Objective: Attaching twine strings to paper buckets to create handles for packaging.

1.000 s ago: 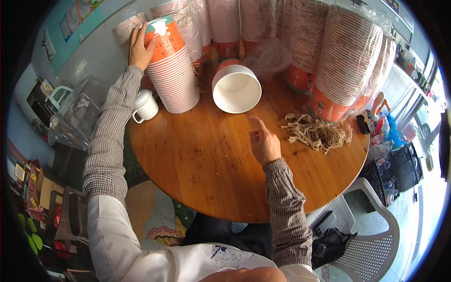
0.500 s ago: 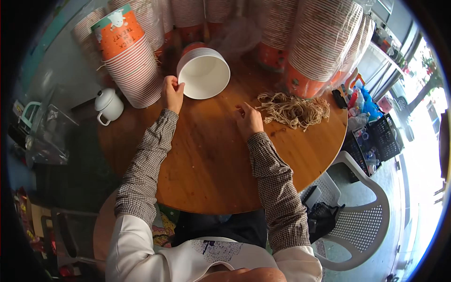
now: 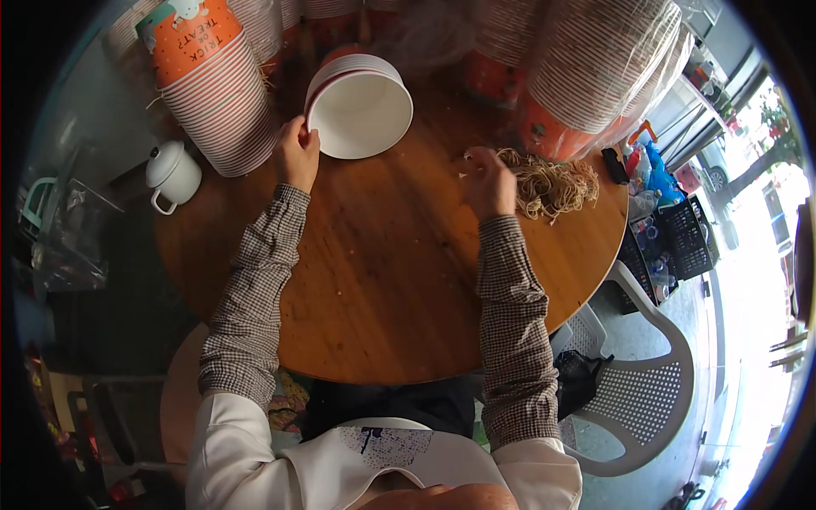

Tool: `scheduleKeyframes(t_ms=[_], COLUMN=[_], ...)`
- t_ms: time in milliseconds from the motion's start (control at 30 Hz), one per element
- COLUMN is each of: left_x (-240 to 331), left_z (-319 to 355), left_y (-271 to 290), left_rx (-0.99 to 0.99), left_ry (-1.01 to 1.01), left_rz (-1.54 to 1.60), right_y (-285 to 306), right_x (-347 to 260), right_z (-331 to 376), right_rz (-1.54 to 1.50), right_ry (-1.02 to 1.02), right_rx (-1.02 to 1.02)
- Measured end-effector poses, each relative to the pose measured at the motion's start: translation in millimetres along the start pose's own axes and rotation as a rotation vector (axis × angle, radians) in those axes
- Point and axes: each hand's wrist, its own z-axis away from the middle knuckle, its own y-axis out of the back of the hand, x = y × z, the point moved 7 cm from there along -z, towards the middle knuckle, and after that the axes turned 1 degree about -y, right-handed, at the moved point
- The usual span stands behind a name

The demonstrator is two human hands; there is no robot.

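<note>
While the left hand [image 3: 297,155] pinches the left side of its rim between thumb and fingers, a white-mouthed tub [image 3: 360,115] lies tipped on the wooden table [image 3: 382,280], left of centre toward the far edge, its opening facing the near edge. The right hand [image 3: 490,183] is half closed, fingers curled toward the thumb, at the left end of a string bundle [image 3: 557,189] near the table's right edge; whether it has hold of a strand, I cannot tell. The tub looks like coated paper: probably light, fairly stiff, a little slippery, and easily dented along its wall, so the rolled rim seems the best place to grip. The string should be soft, limp and prone to tangle, best taken by one loose end. Counted, there is one string bundle, one lidded mug [image 3: 173,174] by the left edge and one unwrapped tub stack [image 3: 217,102] beside it. Extra rims behind the tub's mouth suggest nesting, but their number is unclear, as is that of the overlapping wrapped stacks [image 3: 586,72] beyond.
</note>
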Motion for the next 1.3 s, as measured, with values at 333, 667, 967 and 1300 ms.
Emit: scheduleKeyframes(t_ms=[333, 667, 967, 1300], left_x=[6.9, 17.4, 41.1, -17.3], left_z=[10.2, 12.6, 22.8, 13.9], left_y=[-8.1, -29.8, -52.5, -28.3], left_rx=[-0.092, -0.139, -0.244, -0.178], left_ry=[-0.064, 0.057, -0.007, 0.244], left_rz=[0.08, 0.172, 0.306, 0.517], right_y=[20.0, -52.9, -85.8, -95.6], right_x=[11.7, -12.9, 14.5, -26.0], right_z=[-4.1, 0.7, -53.7, -45.4], right_rz=[0.163, -0.27, -0.577, -0.355], right_ry=[-0.037, 0.031, -0.089, -0.135], right_rx=[-0.017, -0.052, -0.047, -0.136])
